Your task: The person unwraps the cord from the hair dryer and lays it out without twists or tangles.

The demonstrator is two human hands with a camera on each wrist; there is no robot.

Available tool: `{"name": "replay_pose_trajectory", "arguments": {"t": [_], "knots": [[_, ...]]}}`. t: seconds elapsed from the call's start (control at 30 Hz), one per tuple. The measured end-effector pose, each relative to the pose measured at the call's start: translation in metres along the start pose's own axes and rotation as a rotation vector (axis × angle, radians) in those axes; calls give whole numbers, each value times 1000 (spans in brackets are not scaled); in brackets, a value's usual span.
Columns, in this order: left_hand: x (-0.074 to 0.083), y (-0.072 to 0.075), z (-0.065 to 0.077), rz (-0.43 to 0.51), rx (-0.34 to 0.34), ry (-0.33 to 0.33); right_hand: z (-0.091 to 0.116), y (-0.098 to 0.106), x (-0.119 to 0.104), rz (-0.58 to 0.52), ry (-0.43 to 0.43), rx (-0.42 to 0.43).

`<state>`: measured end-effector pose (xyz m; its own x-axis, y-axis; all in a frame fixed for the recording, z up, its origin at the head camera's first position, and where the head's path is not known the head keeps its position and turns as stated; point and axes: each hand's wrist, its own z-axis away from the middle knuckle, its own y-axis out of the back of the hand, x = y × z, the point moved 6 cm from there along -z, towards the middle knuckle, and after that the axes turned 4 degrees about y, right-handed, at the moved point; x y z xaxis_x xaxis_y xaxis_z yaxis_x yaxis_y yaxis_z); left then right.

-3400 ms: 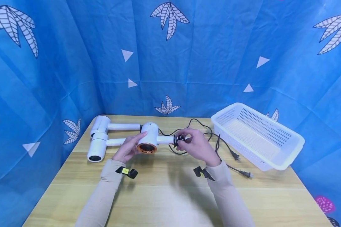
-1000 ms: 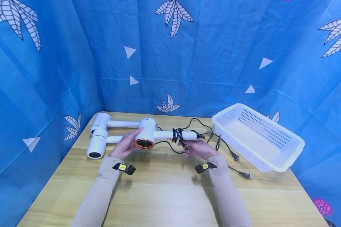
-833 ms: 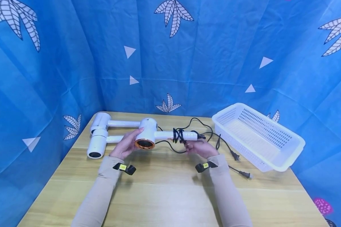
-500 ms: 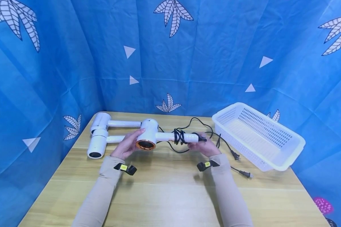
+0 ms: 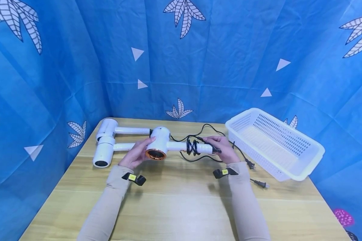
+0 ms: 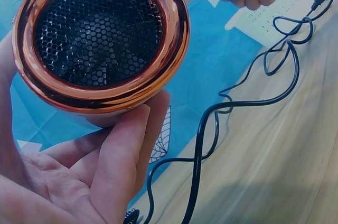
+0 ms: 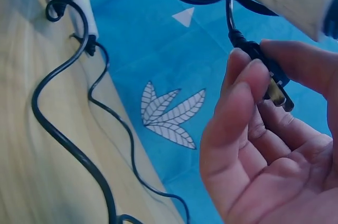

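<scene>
A white hair dryer (image 5: 160,139) is held up off the table, its copper-rimmed grille (image 6: 100,31) turned toward me. My left hand (image 5: 135,155) grips its head, thumb on top and fingers beneath. Several turns of black cord (image 5: 193,147) wrap the handle. Beside the handle's end, my right hand (image 5: 224,149) pinches the plug (image 7: 260,57) of that cord between thumb and fingers; the metal prongs point toward the palm in the right wrist view. Two more white hair dryers, one behind (image 5: 107,128) and one nearer (image 5: 104,153), lie at the table's left.
A white perforated basket (image 5: 259,160) stands on the right of the wooden table (image 5: 181,207). Loose black cords (image 5: 212,127) run across the table behind the hands. Their two plugs, one farther (image 5: 251,164) and one nearer (image 5: 261,184), lie by the basket. Blue curtain (image 5: 175,67) surrounds the table.
My right hand was at the cord coil, then went below the handle. It has now moved right and up beside the handle's end with the plug. My left hand keeps its grip.
</scene>
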<state>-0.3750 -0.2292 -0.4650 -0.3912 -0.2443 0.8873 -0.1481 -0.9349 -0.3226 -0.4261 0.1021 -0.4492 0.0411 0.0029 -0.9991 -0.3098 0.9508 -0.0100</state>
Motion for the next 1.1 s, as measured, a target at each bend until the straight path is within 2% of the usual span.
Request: {"name": "replay_pose_trajectory", "arguments": {"t": [0.3, 0.53, 0.73, 0.93, 1.1], "knots": [[-1, -2, 0, -5, 8, 2, 3, 6, -12, 53, 45, 14], [-1, -2, 0, -66, 4, -5, 9, 3, -26, 61, 56, 15], [1, -2, 0, -69, 19, -5, 18, -1, -44, 145, 110, 53], [1, -2, 0, -66, 29, 5, 23, 0, -54, 244, 102, 102], [1, -2, 1, -64, 21, 8, 29, -1, -61, 276, 104, 112]]}}
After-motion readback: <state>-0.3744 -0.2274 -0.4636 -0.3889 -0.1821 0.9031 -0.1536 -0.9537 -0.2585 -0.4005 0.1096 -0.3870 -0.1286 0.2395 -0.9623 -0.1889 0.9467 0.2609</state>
